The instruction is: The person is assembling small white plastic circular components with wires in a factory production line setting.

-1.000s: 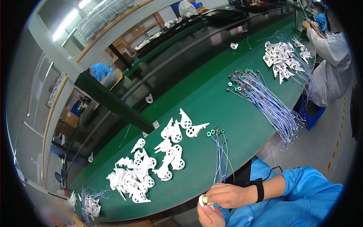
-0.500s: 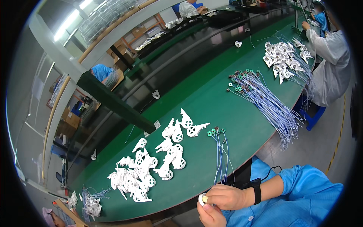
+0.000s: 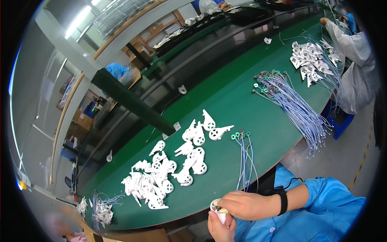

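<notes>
My left hand (image 3: 220, 228) is closed around a white plastic housing (image 3: 220, 215), holding its round, hollow end upward. Above it, my right hand (image 3: 246, 205) has its fingers bent onto the rim and into the hollow. Pale yellow covers show on its fingertips. Something small and dark sits in the hollow under those fingers; its kind is hidden. Just beyond my hands, a few thin wires (image 3: 244, 163) with small green and brown round ends lie across the table edge. Left of them is a heap of similar white plastic housings (image 3: 149, 183).
The green table (image 3: 217, 169) curves away to the right, bearing a large wire bundle (image 3: 292, 107) and more white housings (image 3: 310, 60) with wires. A co-worker's white sleeve (image 3: 342, 42) is beyond. A dark green beam (image 3: 133, 103) slants over the table's far side.
The scene has shifted slightly to the right as my view moved. The housing has turned, so its hollow now shows, and my right fingers have moved onto its rim and inside.
</notes>
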Demonstrator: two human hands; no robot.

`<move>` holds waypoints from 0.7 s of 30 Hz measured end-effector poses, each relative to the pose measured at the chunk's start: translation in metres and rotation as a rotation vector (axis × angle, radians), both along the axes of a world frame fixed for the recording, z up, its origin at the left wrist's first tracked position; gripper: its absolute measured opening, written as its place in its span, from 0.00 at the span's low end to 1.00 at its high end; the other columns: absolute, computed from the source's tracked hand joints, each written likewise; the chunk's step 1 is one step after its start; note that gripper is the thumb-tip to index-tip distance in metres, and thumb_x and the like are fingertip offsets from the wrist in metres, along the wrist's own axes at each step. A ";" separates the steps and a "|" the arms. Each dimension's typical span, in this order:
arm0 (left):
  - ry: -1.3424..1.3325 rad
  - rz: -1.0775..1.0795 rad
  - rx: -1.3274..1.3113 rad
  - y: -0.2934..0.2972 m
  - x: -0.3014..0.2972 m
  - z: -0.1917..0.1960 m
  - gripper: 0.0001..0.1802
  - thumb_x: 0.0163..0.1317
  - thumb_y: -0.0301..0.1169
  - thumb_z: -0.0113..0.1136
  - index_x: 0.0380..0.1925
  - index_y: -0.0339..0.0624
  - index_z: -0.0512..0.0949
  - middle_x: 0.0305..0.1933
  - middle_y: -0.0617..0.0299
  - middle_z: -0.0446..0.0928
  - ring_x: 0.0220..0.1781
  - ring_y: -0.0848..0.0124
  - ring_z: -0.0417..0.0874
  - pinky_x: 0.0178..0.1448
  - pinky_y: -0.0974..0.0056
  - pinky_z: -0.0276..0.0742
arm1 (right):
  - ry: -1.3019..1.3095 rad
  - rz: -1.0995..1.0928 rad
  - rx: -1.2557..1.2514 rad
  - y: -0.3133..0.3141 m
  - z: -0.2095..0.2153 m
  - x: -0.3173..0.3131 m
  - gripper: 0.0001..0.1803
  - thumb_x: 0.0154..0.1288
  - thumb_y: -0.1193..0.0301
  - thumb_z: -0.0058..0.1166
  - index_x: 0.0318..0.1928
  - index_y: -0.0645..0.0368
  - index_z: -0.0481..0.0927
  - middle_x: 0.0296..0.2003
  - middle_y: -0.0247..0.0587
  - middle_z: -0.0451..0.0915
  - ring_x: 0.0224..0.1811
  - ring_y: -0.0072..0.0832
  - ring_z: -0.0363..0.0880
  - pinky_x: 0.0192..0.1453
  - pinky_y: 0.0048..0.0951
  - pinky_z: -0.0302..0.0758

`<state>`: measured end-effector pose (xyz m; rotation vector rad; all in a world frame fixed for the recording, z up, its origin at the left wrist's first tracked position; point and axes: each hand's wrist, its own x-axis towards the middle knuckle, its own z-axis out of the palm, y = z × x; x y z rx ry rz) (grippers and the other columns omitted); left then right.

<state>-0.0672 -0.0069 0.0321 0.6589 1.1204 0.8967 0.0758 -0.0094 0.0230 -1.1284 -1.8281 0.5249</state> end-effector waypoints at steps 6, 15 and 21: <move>-0.162 -0.069 -0.078 0.008 -0.014 0.001 0.24 0.73 0.49 0.33 0.40 0.40 0.69 0.13 0.69 0.59 0.09 0.80 0.54 0.12 0.75 0.49 | -0.009 0.002 0.046 0.002 0.018 0.017 0.17 0.56 0.78 0.49 0.48 0.66 0.72 0.39 0.45 0.74 0.41 0.41 0.75 0.50 0.34 0.72; 0.055 -0.039 0.122 0.000 0.001 0.003 0.24 0.73 0.50 0.31 0.35 0.42 0.68 0.13 0.68 0.63 0.11 0.80 0.60 0.14 0.76 0.54 | -0.203 0.058 0.122 0.009 0.022 0.009 0.17 0.55 0.74 0.52 0.47 0.63 0.74 0.41 0.38 0.73 0.42 0.33 0.73 0.44 0.28 0.71; 0.351 -0.040 0.463 -0.004 0.002 0.008 0.22 0.74 0.44 0.34 0.48 0.35 0.68 0.25 0.66 0.71 0.20 0.82 0.67 0.23 0.78 0.60 | -0.092 0.026 0.148 0.010 0.015 -0.005 0.16 0.53 0.76 0.53 0.44 0.65 0.74 0.40 0.42 0.74 0.38 0.35 0.74 0.43 0.29 0.73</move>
